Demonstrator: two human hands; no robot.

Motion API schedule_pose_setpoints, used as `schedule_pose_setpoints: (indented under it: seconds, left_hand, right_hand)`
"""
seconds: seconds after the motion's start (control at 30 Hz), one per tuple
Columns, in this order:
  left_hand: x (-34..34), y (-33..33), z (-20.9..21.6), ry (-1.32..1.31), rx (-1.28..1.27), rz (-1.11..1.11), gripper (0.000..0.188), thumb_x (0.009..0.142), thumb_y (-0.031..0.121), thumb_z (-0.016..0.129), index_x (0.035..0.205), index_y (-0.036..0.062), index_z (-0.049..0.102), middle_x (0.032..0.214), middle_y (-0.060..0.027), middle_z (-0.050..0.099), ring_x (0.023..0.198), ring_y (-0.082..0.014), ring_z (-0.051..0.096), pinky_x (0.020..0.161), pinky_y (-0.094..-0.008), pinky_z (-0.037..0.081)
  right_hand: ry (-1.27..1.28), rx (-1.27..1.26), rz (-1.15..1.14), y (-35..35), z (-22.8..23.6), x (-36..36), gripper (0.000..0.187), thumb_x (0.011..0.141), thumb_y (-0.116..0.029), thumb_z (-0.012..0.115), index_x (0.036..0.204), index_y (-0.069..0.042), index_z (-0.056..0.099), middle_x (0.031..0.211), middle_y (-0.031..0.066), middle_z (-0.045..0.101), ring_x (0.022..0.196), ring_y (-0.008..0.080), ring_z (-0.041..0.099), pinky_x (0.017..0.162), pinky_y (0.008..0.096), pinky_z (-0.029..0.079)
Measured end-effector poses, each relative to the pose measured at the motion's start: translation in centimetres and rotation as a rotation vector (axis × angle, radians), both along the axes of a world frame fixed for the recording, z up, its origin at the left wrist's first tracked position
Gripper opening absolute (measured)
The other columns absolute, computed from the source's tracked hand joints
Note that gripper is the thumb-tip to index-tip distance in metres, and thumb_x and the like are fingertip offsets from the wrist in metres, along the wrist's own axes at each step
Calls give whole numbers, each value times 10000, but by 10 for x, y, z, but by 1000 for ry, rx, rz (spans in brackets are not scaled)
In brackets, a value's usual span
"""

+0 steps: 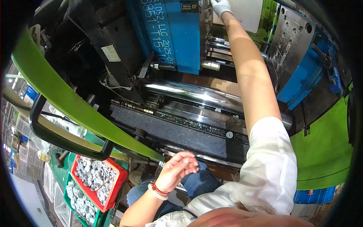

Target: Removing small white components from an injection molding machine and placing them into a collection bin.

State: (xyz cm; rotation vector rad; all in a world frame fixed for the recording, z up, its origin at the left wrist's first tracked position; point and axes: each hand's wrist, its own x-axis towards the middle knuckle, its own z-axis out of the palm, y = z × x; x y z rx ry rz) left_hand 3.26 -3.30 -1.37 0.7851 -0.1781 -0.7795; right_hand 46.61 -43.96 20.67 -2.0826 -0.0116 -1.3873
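Observation:
My left hand is raised over my lap, its fingers loosely curled with nothing visible in them. A red and a pale band circle that wrist. My right arm stretches far ahead into the machine, between the two mould halves. In a white glove, my right hand is at the inner face of the blue mould half. The picture's top edge cuts off part of that hand, so its fingertips are unclear. Facing it on the right is the other mould half, with a grey metal face full of holes.
Shiny steel tie bars cross below the moulds. A small round piece lies on the dark machine bed. At the left is a green sliding door with a black handle. Red and green trays hold many round pieces.

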Motion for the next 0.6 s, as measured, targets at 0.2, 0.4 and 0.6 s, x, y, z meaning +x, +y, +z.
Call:
schedule_pose_setpoints:
  seconds: [0.2, 0.4, 0.6]
  left_hand:
    - [-2, 3, -1, -2, -47, -11, 231, 985, 162, 483, 1175, 37, 527, 1036, -88, 612, 917, -172, 590, 858, -315, 472]
    - [-5, 1, 4, -24, -32, -29, 234, 983, 169, 490, 1175, 40, 527, 1022, -81, 612, 914, -165, 593, 857, -311, 475]
    - [-5, 4, -3, -49, 48, 29, 219, 971, 163, 499, 1143, 30, 529, 1000, -81, 623, 917, -169, 610, 869, -338, 501]
  right_hand:
    - [12, -97, -9, 4, 1, -1, 260, 841, -257, 586, 1011, -83, 679, 1013, 172, 660, 973, 339, 626, 838, 385, 495]
    - [340, -264, -166, 15, -26, -14, 400, 889, -164, 501, 1279, -87, 543, 1263, 115, 587, 1116, 279, 590, 954, 342, 464]
    - [110, 31, -21, 13, -51, -69, 497, 814, -98, 490, 1309, -51, 510, 1384, 173, 463, 1263, 285, 464, 1054, 327, 359]
